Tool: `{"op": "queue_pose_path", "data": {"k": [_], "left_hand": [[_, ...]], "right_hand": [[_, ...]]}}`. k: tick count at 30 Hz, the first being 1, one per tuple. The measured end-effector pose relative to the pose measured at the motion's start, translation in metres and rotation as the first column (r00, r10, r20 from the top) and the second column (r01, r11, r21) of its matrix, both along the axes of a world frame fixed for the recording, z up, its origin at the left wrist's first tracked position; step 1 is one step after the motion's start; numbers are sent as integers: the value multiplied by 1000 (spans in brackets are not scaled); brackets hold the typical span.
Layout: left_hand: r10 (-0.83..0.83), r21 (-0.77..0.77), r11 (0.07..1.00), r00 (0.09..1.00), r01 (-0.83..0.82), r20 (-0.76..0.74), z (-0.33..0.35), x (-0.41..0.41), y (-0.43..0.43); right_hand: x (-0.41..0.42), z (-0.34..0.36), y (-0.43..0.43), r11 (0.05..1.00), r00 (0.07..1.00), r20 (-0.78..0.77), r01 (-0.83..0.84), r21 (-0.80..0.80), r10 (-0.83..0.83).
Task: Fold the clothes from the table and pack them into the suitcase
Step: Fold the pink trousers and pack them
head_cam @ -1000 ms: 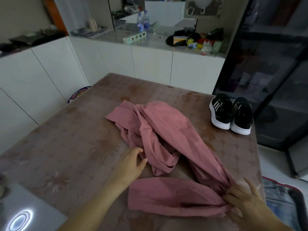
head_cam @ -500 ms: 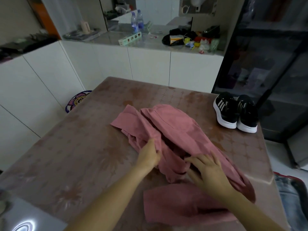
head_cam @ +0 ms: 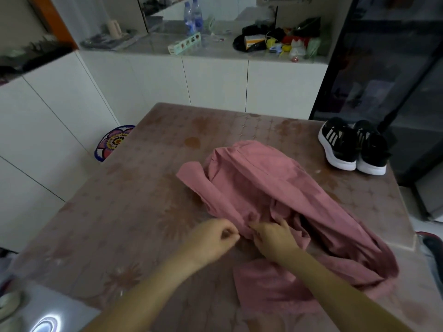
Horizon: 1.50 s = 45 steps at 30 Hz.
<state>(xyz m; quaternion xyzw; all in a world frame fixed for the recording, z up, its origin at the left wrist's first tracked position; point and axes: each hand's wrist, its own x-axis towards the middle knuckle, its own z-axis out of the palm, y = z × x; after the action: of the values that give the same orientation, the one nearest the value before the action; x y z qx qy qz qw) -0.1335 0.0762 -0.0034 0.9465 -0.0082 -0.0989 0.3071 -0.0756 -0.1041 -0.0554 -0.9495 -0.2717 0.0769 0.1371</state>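
A crumpled pink garment lies across the middle and right of the brown patterned table. My left hand and my right hand sit side by side at the garment's near left edge, each with fingers curled and pinching the pink cloth. A strip of the same pink cloth lies flat under my right forearm. At the right edge, below the table, a corner of the suitcase shows.
A pair of black sneakers with white soles stands at the table's far right corner. White cabinets with a cluttered counter run behind. A colourful round stool stands left of the table. A dark glass cabinet is at right.
My right hand left the garment's right end and came to its near left edge beside my left hand. Both now pinch the cloth. The view has shifted left.
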Motion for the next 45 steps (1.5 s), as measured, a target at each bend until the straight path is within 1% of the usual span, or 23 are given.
{"op": "queue_pose_path", "data": {"k": [1, 2, 4, 5, 6, 8, 9, 10, 12, 14, 16, 18, 21, 25, 27, 29, 32, 34, 37, 39, 43, 44, 45], "left_hand": [[52, 1, 999, 997, -52, 58, 3, 6, 8], [92, -1, 996, 990, -92, 109, 5, 12, 15], [93, 25, 995, 974, -100, 208, 3, 20, 22], [47, 79, 995, 971, -67, 235, 0, 23, 22], [-27, 161, 987, 974, -10, 226, -4, 24, 19], [-188, 349, 927, 974, 135, 123, -15, 22, 9], [-243, 410, 889, 969, 204, 44, -23, 20, 2], [-274, 430, 866, 961, 257, -22, -31, 17, -4], [-288, 400, 868, 955, 294, -76, -44, 13, -12], [-269, 368, 888, 961, 275, -68, -50, 14, -17], [-248, 345, 906, 968, 246, -38, -50, 19, -18], [-238, 329, 917, 971, 226, -3, -47, 24, -20], [-278, 388, 887, 961, 252, 11, -50, 34, -25], [-348, 543, 760, 929, 357, -124, -56, 47, -40], [-354, 592, 700, 914, 400, -199, -63, 51, -44], [-340, 627, 660, 909, 414, -241, -70, 54, -44], [-358, 699, 590, 907, 403, -221, -76, 56, -43], [-389, 744, 541, 901, 393, -192, -80, 56, -40], [-453, 760, 548, 888, 349, -81, -85, 58, -37], [-503, 766, 539, 863, 350, -41, -87, 60, -37], [-580, 747, 550, 815, 373, 20, -78, 51, -46], [-606, 741, 546, 795, 390, 29, -77, 44, -49], [-632, 737, 535, 774, 413, 25, -78, 39, -49]], "right_hand": [[-8, 1, -8, 996, 996, 40, -84, -12, 85], [-13, 1, -15, 985, 981, 101, -160, -67, 166], [-24, -4, -36, 952, 947, 149, -263, -155, 286], [-30, -4, -47, 939, 931, 162, -303, -162, 328], [-36, -6, -60, 929, 917, 170, -336, -156, 361], [-46, -7, -88, 906, 889, 196, -380, -188, 414], [-51, -6, -103, 899, 886, 194, -381, -217, 422], [-55, -4, -118, 898, 889, 193, -369, -240, 416], [-61, -2, -151, 909, 907, 180, -329, -257, 380], [-66, 1, -179, 920, 930, 149, -291, -261, 336], [-71, 5, -194, 908, 947, 94, -264, -326, 309], [-75, 7, -189, 872, 957, 21, -256, -417, 291], [-84, -2, -163, 847, 963, -63, -259, -465, 260], [-90, -20, -149, 816, 919, 60, -315, -484, 391], [-88, -23, -159, 808, 902, 86, -333, -487, 424], [-86, -22, -176, 806, 864, 173, -345, -482, 474], [-81, -20, -216, 828, 822, 300, -320, -461, 485], [-75, -18, -247, 833, 830, 324, -265, -485, 453], [-65, -10, -283, 827, 855, 319, -198, -526, 408], [-55, -6, -299, 815, 847, 336, -179, -551, 413], [-29, 11, -308, 734, 895, 190, -192, -652, 403], [-22, 14, -308, 736, 897, 193, -186, -651, 397], [-15, 18, -306, 761, 897, 220, -171, -626, 382]]}}
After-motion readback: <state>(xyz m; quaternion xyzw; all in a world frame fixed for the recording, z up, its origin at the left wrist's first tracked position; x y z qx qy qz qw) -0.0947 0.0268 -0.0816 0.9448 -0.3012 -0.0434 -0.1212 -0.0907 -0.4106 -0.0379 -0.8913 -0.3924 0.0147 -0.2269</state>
